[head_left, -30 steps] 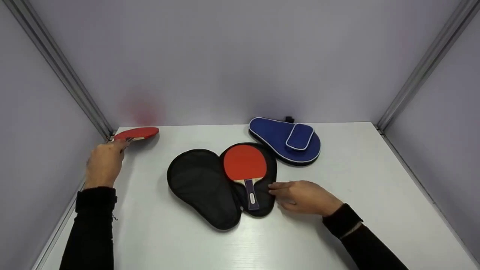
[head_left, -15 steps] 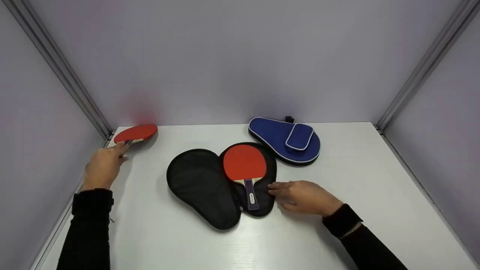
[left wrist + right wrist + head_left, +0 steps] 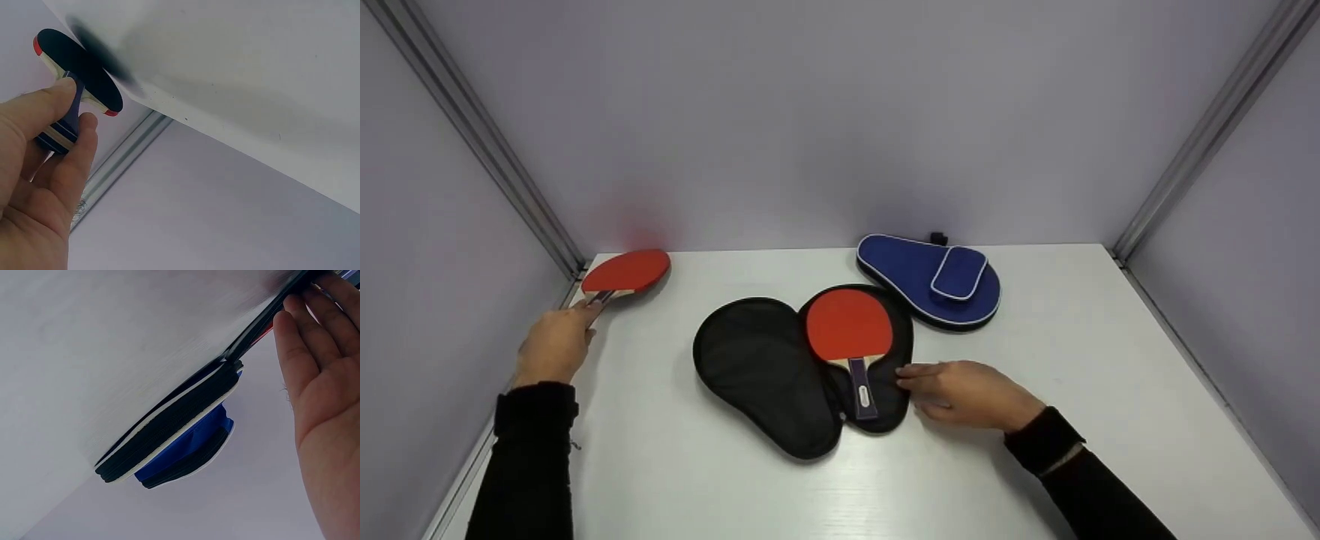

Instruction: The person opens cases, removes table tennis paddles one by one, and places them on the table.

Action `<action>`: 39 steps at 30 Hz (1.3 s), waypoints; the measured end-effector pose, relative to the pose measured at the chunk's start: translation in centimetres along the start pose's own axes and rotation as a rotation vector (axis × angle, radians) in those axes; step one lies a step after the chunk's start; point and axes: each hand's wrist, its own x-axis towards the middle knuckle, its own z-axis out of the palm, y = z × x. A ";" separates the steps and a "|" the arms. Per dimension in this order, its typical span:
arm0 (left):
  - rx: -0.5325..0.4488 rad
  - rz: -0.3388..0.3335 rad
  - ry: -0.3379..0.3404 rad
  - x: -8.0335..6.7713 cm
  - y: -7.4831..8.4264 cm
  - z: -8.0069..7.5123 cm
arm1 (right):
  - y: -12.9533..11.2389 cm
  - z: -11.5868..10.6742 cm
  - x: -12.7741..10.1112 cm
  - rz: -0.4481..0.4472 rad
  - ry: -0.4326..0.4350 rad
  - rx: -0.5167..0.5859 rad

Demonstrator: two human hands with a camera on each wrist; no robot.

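The left hand (image 3: 553, 346) is gripping a paddle (image 3: 625, 271) by its handle, which its fingers are mostly hiding. The right hand (image 3: 966, 393), fingers straight, is touching the open black case (image 3: 757, 367) holding another paddle (image 3: 849, 326); the blue case (image 3: 911, 276) is lying beyond.

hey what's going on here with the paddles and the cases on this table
A person works at a white table with both hands. The left hand grips the handle of a red paddle near the table's far left corner. The right hand rests with straight fingers at the edge of an open black case, in which a second red paddle lies. A closed blue case lies behind it.
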 end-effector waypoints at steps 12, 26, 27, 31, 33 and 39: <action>-0.071 0.003 -0.074 -0.7 -1.5 1.5 | -0.1 -0.1 0.0 0.027 -0.031 -0.011; -0.050 0.048 -0.053 -1.0 -0.6 0.9 | 0.0 0.0 0.1 0.029 -0.036 0.005; -0.049 0.063 -0.037 -1.0 -0.4 0.9 | 0.0 0.1 0.1 0.031 -0.035 0.004; -0.033 0.075 0.001 -0.6 0.5 0.7 | 0.1 0.1 0.1 0.032 -0.032 0.000; -0.025 0.069 0.016 -0.4 1.1 0.6 | 0.0 0.1 0.1 0.027 -0.026 -0.003; -0.007 0.058 0.042 0.2 3.2 0.3 | -0.1 -0.1 0.2 0.010 -0.012 -0.008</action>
